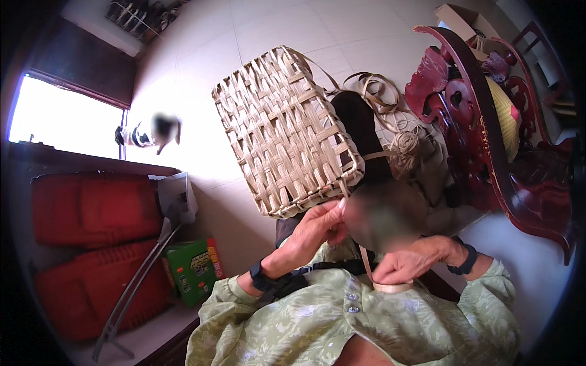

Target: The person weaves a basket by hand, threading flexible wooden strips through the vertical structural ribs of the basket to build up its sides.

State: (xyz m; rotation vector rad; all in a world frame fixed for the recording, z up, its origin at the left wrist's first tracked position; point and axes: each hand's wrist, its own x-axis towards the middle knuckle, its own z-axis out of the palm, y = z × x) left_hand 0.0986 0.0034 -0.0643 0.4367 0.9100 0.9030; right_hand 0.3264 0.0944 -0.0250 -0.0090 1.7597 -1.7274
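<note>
The left hand (320, 226) has its grip closed on a pale strip (345, 188). The right hand (408, 262) curls at a pale ring (392, 287); its hold I cannot tell.

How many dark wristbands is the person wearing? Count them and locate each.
2: the left wristband, between the left hand and left sleeve; the right wristband, between the right hand and right sleeve. More could be hidden under the sleeves.

The single head-worn fisheye view looks down from close above the hands (318, 229)
</note>
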